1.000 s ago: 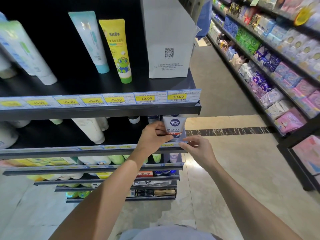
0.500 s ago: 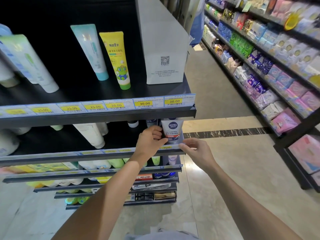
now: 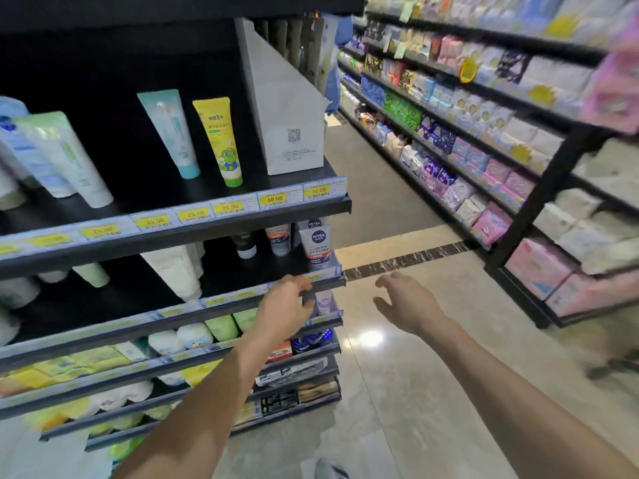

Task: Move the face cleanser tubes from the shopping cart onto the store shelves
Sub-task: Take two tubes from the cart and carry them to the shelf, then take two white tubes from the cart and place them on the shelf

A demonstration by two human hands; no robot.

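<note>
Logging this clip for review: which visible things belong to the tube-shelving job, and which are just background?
Job:
- Nivea Men tube, standing at the shelf's right end
- second shelf it stands on
- left hand and right hand, both open, holding nothing

Background:
- yellow frog tube
- teal tube
- grey paper bag
- packs on the far aisle shelving

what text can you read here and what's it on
"NIVEA MEN" and "OIL CONTROL": white tube, second shelf.
"30.00", "30.00", "20.00", "25.00", "25.00", "25.00": yellow price tags, upper shelf edge.
Yellow frog tube, white box print, lower tags: unreadable.
</note>
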